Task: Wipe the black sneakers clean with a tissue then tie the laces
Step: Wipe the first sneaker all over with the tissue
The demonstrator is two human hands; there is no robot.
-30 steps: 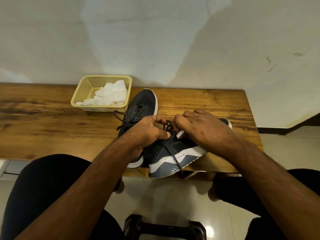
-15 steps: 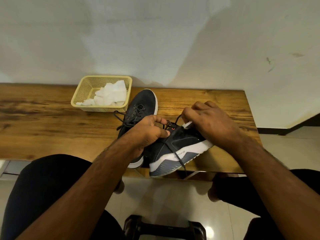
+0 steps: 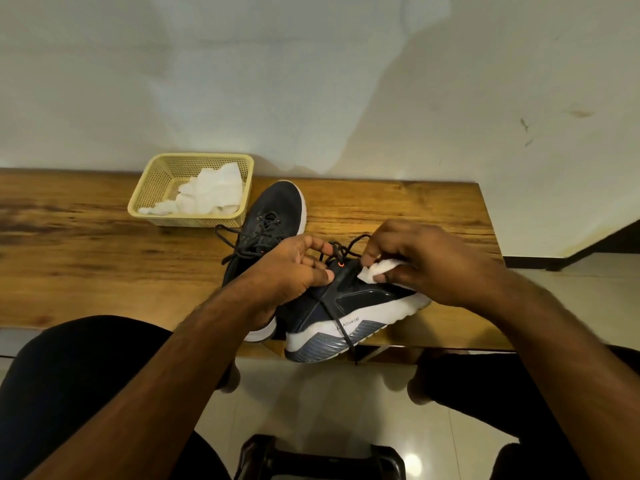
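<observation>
Two black sneakers with white soles are on the wooden bench [image 3: 86, 258]. The near sneaker [image 3: 349, 306] lies tipped on its side at the front edge, sole toward me, its heel over the edge. My left hand [image 3: 294, 268] grips its collar by the loose black laces [image 3: 341, 249]. My right hand [image 3: 426, 261] pinches a small white tissue [image 3: 377, 270] against the upper beside the lace eyelets. The far sneaker [image 3: 273, 213] stands upright behind my left hand, its laces untied.
A yellow mesh basket [image 3: 156, 188] with crumpled white tissues [image 3: 211, 195] sits at the back of the bench against the wall. My knees are under the front edge. A dark dumbbell [image 3: 318, 459] lies on the tiled floor between my legs.
My right hand has slid right and back along the near sneaker, so the tissue now shows between its fingers. The sneaker has turned a little. My left hand has stayed on the collar.
</observation>
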